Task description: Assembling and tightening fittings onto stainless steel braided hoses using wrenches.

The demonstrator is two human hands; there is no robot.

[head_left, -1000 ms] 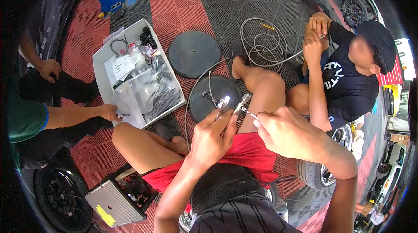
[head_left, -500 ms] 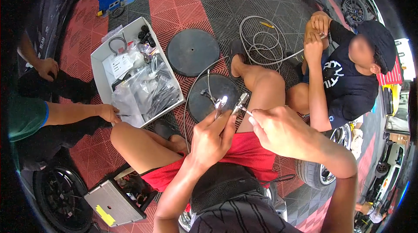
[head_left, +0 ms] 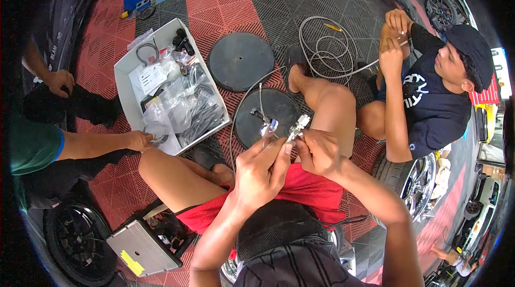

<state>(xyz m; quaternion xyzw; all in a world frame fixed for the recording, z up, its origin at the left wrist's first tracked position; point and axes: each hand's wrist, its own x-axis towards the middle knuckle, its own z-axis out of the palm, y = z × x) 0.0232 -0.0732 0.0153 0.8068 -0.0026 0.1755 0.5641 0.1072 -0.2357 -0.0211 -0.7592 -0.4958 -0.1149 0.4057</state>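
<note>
My left hand (head_left: 260,174) is closed, with its thumb and fingers round a silver metal fitting (head_left: 298,126). A second shiny metal piece (head_left: 270,126), whose kind I cannot make out, also stands out of that hand. My right hand (head_left: 322,151) pinches the fitting from the right side, its fingertips close to my left thumb. Just beyond the shiny piece, a short thin hose (head_left: 260,99) with a dark end piece rises over a round black disc (head_left: 279,106). A long thin grey hose (head_left: 240,106) curves past on the left. Whether it joins the fitting is hidden.
A white box (head_left: 124,94) of bagged parts stands ahead left; a co-worker's hand (head_left: 140,140) reaches to its edge. Another black disc (head_left: 241,61) and a coiled hose (head_left: 306,46) lie beyond. On the right sits a person (head_left: 424,99), near a wheel (head_left: 416,180).
My right hand has moved left, onto the fitting; the thin rod that showed at its fingertips is out of sight. My left hand stays nearly in place.
</note>
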